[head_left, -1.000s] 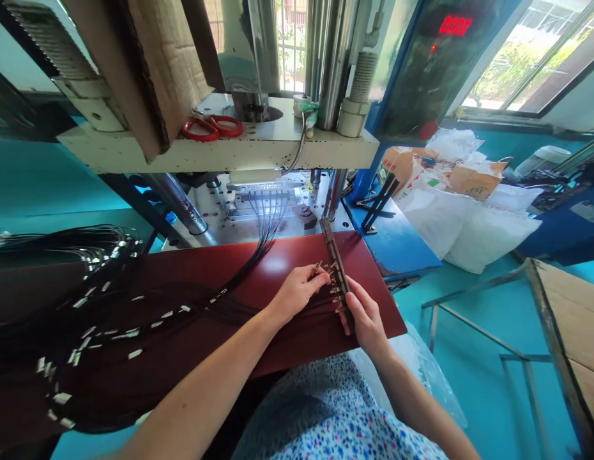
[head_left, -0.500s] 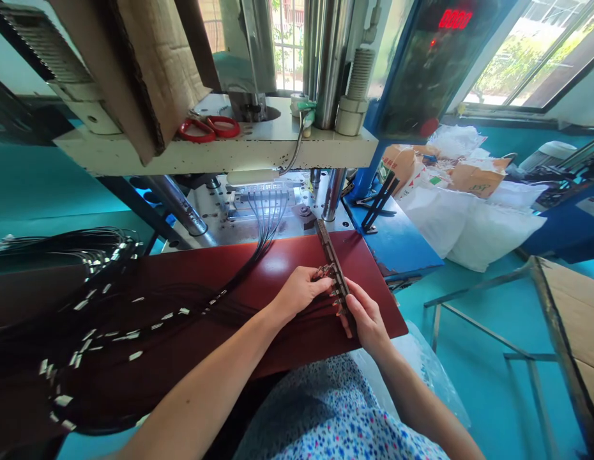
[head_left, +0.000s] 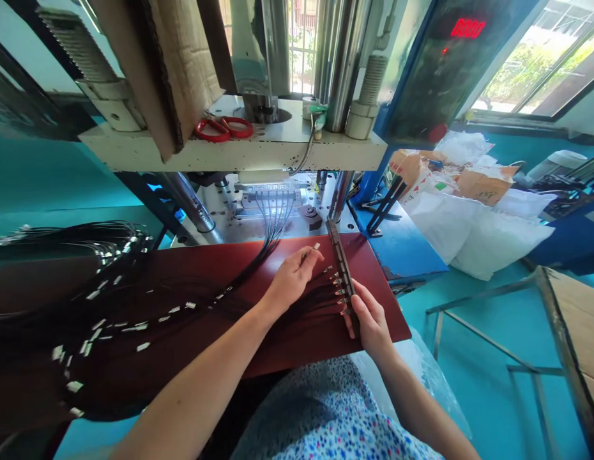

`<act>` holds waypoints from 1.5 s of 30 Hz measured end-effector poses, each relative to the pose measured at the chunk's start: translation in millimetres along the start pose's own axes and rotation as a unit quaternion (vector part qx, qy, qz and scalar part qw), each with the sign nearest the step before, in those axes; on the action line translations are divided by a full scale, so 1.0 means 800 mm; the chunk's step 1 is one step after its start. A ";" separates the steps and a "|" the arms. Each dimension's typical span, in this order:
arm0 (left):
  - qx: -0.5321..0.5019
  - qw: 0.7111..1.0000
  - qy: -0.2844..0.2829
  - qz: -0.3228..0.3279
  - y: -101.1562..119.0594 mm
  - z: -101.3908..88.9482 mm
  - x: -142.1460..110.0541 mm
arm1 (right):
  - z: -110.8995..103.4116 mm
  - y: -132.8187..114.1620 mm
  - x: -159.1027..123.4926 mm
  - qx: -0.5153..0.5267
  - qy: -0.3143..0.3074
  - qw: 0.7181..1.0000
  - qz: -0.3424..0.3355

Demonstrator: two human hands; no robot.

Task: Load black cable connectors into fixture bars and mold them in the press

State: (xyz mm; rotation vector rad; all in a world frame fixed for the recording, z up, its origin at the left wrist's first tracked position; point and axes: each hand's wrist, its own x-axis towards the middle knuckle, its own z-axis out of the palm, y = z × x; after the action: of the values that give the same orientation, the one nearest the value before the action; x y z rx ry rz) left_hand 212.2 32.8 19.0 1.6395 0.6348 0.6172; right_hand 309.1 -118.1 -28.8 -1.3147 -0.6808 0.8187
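A teal-walled workshop holds a big press standing over a dark red worktable. Black cables sprawl across the table's left side. Near its right edge lies a long dark fixture bar, gripped at its near end by the right hand. Just beside it, the left hand pinches a metal-tipped wire between fingertips.

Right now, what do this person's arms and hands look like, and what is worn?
Both forearms are bare, with no sleeves reaching into view. The left hand and right hand have no gloves, rings or watch showing. At the lower edge lies a light garment with a small blue and pink floral print.
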 end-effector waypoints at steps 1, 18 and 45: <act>-0.001 0.999 -0.039 -0.020 0.002 -0.002 0.000 | -0.001 0.000 0.000 0.008 0.003 1.000 0.004; -0.082 0.946 -0.224 -0.218 0.002 -0.004 -0.001 | -0.009 0.000 0.000 -0.037 -0.073 0.997 0.014; -0.117 0.978 -0.037 -0.170 0.004 -0.004 -0.001 | -0.010 -0.002 -0.002 -0.041 -0.066 0.996 0.032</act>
State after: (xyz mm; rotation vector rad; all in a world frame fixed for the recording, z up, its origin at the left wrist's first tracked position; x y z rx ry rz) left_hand 209.7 34.3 22.6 1.2906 0.7384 0.3633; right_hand 314.7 -124.2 -28.4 -1.3708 -0.7873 0.9433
